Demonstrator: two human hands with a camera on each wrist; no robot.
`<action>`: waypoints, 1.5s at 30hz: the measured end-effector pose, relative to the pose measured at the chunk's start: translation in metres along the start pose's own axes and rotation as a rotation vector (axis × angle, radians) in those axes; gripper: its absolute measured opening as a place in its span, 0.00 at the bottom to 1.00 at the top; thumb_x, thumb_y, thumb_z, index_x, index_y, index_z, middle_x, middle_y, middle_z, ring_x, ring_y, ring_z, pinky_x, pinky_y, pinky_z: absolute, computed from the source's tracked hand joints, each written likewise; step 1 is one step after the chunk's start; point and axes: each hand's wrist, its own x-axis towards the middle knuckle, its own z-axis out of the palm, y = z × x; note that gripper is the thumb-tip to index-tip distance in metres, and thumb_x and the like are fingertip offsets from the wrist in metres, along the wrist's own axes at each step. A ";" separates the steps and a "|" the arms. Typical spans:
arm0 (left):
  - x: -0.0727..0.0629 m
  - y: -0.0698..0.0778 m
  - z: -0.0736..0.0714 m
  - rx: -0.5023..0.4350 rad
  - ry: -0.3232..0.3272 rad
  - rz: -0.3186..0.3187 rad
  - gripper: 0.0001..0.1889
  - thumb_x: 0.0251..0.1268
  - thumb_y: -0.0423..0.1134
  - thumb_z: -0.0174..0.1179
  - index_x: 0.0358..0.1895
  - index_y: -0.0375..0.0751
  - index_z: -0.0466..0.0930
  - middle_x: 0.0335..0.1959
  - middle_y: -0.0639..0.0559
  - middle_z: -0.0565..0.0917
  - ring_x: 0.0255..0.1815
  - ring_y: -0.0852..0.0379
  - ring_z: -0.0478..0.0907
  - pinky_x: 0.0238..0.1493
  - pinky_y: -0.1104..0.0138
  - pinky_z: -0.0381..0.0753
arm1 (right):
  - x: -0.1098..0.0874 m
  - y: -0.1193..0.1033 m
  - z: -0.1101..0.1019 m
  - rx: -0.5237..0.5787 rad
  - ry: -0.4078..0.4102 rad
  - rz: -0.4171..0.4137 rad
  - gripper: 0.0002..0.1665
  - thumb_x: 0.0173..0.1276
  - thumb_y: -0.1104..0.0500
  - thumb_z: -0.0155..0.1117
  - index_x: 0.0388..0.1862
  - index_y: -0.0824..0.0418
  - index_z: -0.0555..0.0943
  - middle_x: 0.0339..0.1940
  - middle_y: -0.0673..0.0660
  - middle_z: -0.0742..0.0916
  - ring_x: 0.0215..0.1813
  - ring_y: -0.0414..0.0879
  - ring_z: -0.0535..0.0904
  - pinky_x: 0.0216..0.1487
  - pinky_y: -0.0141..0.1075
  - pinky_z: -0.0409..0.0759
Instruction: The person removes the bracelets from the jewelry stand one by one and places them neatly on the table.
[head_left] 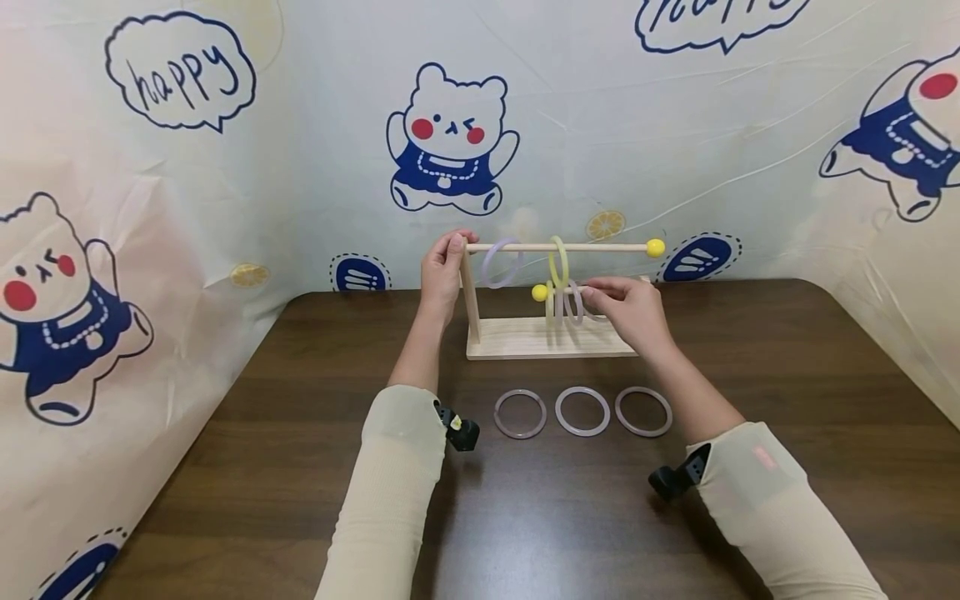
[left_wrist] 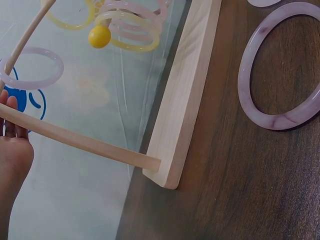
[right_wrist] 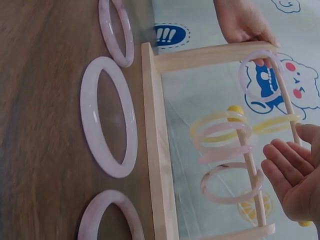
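A pale wooden bangle stand (head_left: 510, 342) has two rods with yellow ball ends. My left hand (head_left: 444, 271) grips the top of its left post, thumb in front and fingers behind. On the upper rod hang a lilac bangle (head_left: 486, 267) and a yellow bangle (right_wrist: 272, 123). The lower rod carries another yellow bangle, pink ones, and a marbled bangle (right_wrist: 230, 201) nearest the right end. Beside this lower rod is my right hand (head_left: 633, 312), its fingers extended in the right wrist view with no bangle visible in them.
Three pale purple bangles lie flat in a row before the stand: a left one (head_left: 497, 410), a middle one (head_left: 558, 410) and a right one (head_left: 619, 408). The dark wooden table (head_left: 300, 467) meets a printed cloth backdrop (head_left: 330, 167) behind.
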 end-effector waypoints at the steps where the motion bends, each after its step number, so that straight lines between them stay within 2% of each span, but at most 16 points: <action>1: 0.000 -0.001 0.000 0.005 0.000 0.003 0.18 0.70 0.42 0.49 0.48 0.27 0.76 0.37 0.56 0.82 0.45 0.58 0.74 0.50 0.69 0.68 | 0.001 0.000 0.001 0.004 0.001 0.003 0.19 0.64 0.53 0.63 0.46 0.65 0.82 0.39 0.60 0.86 0.45 0.49 0.81 0.36 0.30 0.75; 7: 0.000 -0.003 0.000 0.010 0.001 0.029 0.18 0.70 0.42 0.49 0.47 0.27 0.77 0.36 0.57 0.82 0.44 0.59 0.74 0.49 0.69 0.68 | 0.007 -0.005 0.004 0.069 -0.018 0.032 0.22 0.64 0.51 0.62 0.49 0.67 0.81 0.39 0.62 0.86 0.42 0.50 0.83 0.37 0.29 0.77; 13: 0.001 -0.003 0.000 0.005 0.003 0.033 0.18 0.70 0.41 0.50 0.47 0.26 0.76 0.35 0.58 0.82 0.43 0.60 0.74 0.49 0.69 0.69 | 0.012 -0.010 0.006 0.104 -0.030 0.060 0.26 0.64 0.48 0.62 0.50 0.67 0.80 0.41 0.63 0.85 0.42 0.50 0.83 0.40 0.33 0.78; 19: 0.001 -0.002 0.000 0.008 0.002 0.032 0.18 0.70 0.41 0.50 0.48 0.25 0.76 0.36 0.58 0.81 0.43 0.60 0.74 0.49 0.69 0.69 | 0.017 -0.014 0.008 0.120 -0.027 0.069 0.23 0.64 0.50 0.62 0.50 0.66 0.80 0.41 0.62 0.85 0.43 0.48 0.83 0.40 0.31 0.78; 24: 0.001 -0.002 0.000 0.011 0.002 0.033 0.18 0.70 0.41 0.50 0.48 0.25 0.76 0.36 0.57 0.82 0.43 0.60 0.74 0.49 0.69 0.69 | 0.020 -0.015 0.011 0.163 -0.025 0.089 0.23 0.65 0.52 0.62 0.51 0.67 0.79 0.43 0.63 0.85 0.44 0.51 0.82 0.43 0.35 0.78; 28: 0.001 -0.003 0.001 0.007 0.009 0.036 0.17 0.70 0.40 0.50 0.47 0.26 0.76 0.35 0.57 0.82 0.43 0.60 0.74 0.49 0.69 0.69 | 0.023 -0.016 0.013 0.144 -0.028 0.101 0.24 0.64 0.50 0.62 0.52 0.65 0.79 0.44 0.62 0.85 0.46 0.53 0.81 0.45 0.38 0.77; 34: 0.000 -0.002 0.000 0.005 0.010 0.035 0.17 0.70 0.40 0.50 0.46 0.26 0.77 0.35 0.57 0.82 0.43 0.60 0.74 0.49 0.69 0.69 | 0.026 -0.021 0.017 0.077 -0.019 0.103 0.22 0.64 0.50 0.63 0.52 0.61 0.81 0.46 0.60 0.84 0.46 0.51 0.81 0.42 0.39 0.78; 45: -0.001 0.001 0.000 0.022 -0.001 0.021 0.19 0.70 0.42 0.49 0.49 0.27 0.76 0.38 0.54 0.82 0.45 0.60 0.74 0.50 0.69 0.68 | 0.027 -0.025 0.023 0.122 -0.013 0.074 0.21 0.63 0.54 0.64 0.50 0.66 0.80 0.43 0.62 0.85 0.44 0.51 0.81 0.37 0.33 0.78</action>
